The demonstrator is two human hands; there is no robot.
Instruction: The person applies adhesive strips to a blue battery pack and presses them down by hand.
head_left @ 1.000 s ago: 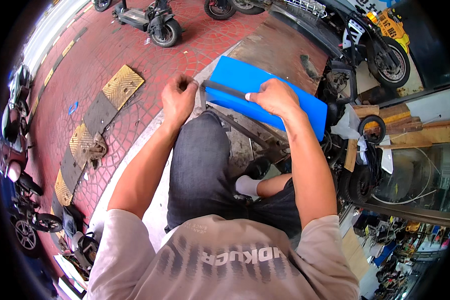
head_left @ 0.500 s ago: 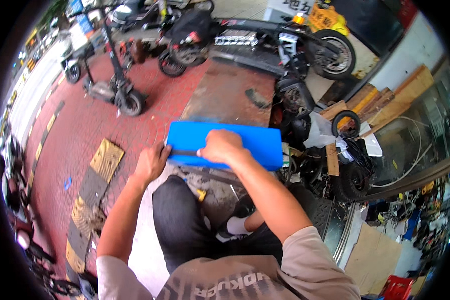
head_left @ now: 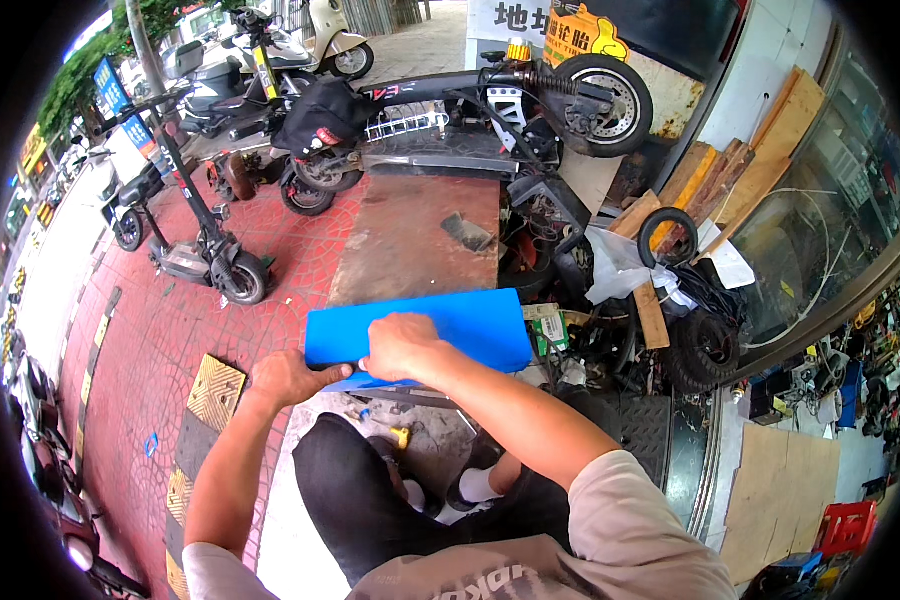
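Observation:
A long blue box-shaped pack (head_left: 470, 325) with a smooth, shiny skin lies crosswise in front of my knees. My left hand (head_left: 292, 378) is closed at the pack's near left corner, its thumb stretched along the front edge; its other fingers are partly hidden. On top of the pack rests my right hand (head_left: 402, 343), its fingers curled in and its thumb down near the front edge, close to my left thumb. Whatever lies between the right fingers is hidden.
Beyond the pack lies a worn brown board (head_left: 410, 235), with a motorbike on its side (head_left: 440, 120) behind. An electric scooter (head_left: 195, 240) stands left. To the right are wooden planks (head_left: 740, 180), a small tyre (head_left: 667, 237) and scattered parts. A yellow tool (head_left: 400, 437) lies by my feet.
The view has tilted up. My hands have come closer together along the pack's front edge, and the dark strip seen between them earlier no longer shows. The pack's top appears slightly turned.

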